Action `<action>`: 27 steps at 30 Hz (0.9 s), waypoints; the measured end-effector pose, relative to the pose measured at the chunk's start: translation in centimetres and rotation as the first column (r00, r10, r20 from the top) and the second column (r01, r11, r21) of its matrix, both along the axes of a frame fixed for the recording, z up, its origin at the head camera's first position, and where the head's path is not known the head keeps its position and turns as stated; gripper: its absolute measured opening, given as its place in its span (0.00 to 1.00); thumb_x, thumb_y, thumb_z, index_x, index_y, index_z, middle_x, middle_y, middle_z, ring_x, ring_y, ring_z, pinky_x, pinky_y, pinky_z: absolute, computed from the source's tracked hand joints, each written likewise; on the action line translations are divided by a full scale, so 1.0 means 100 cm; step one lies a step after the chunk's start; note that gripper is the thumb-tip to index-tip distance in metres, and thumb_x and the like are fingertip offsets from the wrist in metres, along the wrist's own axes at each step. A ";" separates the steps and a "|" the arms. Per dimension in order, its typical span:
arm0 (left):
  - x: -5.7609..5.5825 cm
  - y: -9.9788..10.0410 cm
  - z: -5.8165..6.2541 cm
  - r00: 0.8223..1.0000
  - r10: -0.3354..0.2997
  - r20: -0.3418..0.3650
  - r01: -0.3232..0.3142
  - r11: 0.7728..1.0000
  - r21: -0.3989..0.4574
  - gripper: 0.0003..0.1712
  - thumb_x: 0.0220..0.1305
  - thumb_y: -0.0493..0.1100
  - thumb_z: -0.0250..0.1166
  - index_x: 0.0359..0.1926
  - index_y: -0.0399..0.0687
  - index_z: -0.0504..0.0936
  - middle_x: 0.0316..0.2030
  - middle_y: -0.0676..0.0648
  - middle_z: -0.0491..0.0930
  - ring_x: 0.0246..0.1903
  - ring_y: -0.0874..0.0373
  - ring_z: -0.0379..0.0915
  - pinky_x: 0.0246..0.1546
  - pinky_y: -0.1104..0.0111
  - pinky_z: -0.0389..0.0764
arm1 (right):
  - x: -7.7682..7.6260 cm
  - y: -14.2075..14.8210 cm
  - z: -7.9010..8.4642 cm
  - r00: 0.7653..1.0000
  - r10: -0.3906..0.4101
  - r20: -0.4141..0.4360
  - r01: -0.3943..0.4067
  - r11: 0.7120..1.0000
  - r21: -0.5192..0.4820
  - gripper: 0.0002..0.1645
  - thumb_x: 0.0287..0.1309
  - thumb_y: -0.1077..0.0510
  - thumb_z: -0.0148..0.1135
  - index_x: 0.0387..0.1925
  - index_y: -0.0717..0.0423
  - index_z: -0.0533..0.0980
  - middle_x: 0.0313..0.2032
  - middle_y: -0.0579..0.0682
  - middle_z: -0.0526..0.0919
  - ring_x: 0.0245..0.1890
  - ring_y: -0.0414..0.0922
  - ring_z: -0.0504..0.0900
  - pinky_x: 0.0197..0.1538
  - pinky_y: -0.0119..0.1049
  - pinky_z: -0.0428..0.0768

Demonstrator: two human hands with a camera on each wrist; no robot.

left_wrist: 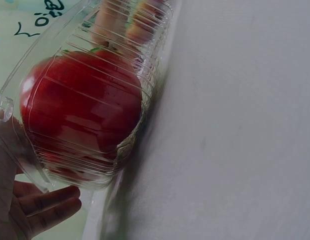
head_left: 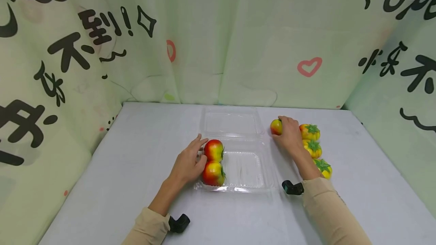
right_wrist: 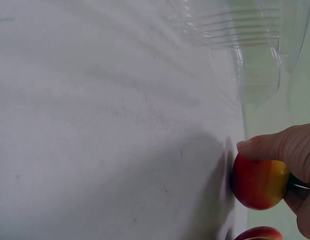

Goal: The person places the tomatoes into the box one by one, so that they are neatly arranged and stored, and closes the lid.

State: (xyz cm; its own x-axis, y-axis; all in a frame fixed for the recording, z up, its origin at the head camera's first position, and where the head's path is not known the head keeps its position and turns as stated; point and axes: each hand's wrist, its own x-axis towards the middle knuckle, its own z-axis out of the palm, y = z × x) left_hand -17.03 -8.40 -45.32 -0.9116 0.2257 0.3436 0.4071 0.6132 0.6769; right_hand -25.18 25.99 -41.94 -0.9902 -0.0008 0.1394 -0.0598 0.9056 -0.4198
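Note:
A clear plastic clamshell box [head_left: 243, 167] lies with its lid folded back on the white table. Along its left side sit two red-and-yellow persimmons, the rear one [head_left: 213, 150] and the front one [head_left: 213, 174]. My left hand [head_left: 188, 162] is at the box's left wall, fingers extended and thumb beside the fruit; in the left wrist view its fingers [left_wrist: 52, 205] show outside the clear plastic. My right hand [head_left: 289, 133], right of the lid, grips another persimmon [right_wrist: 260, 177] between thumb and fingers, close over the table.
Three persimmons with green leafy tops form a column at the right: the rear one [head_left: 310, 132], the middle one [head_left: 312, 148] and the front one [head_left: 323, 167], partly behind the right forearm. The lid [head_left: 231, 122] lies flat behind the box. A printed curtain [head_left: 265, 48] encloses the table.

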 end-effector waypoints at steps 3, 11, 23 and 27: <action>0.000 0.000 0.000 1.000 -0.002 0.002 0.002 1.000 0.001 0.30 0.64 0.39 0.59 0.68 0.40 0.76 0.72 0.35 0.68 0.52 0.46 0.84 0.53 0.52 0.85 | 0.000 0.001 -0.002 1.000 -0.008 -0.018 0.008 1.000 0.009 0.40 0.58 0.65 0.68 0.69 0.74 0.63 0.65 0.74 0.66 0.64 0.69 0.63 0.72 0.63 0.63; 0.000 0.000 0.001 1.000 -0.004 0.009 0.004 1.000 0.007 0.30 0.64 0.39 0.59 0.68 0.40 0.76 0.72 0.35 0.68 0.52 0.46 0.84 0.53 0.52 0.85 | 0.002 0.000 -0.004 0.997 -0.028 -0.070 0.028 1.000 0.009 0.37 0.57 0.67 0.69 0.67 0.73 0.67 0.62 0.73 0.68 0.63 0.68 0.63 0.70 0.62 0.64; 0.001 0.000 0.000 1.000 -0.006 -0.018 0.006 1.000 0.003 0.30 0.63 0.38 0.60 0.67 0.40 0.76 0.71 0.34 0.69 0.51 0.46 0.84 0.48 0.55 0.87 | 0.013 -0.004 0.001 0.990 -0.089 -0.106 0.078 0.992 -0.101 0.37 0.58 0.64 0.70 0.67 0.69 0.67 0.63 0.71 0.68 0.63 0.67 0.64 0.66 0.64 0.70; 0.000 0.000 0.000 0.999 -0.006 -0.033 0.006 1.000 0.003 0.30 0.63 0.37 0.60 0.67 0.40 0.76 0.70 0.34 0.69 0.50 0.47 0.84 0.46 0.57 0.87 | 0.016 -0.004 0.003 0.986 -0.080 -0.148 0.061 0.989 -0.132 0.37 0.58 0.63 0.70 0.67 0.68 0.68 0.63 0.71 0.68 0.63 0.67 0.65 0.66 0.65 0.68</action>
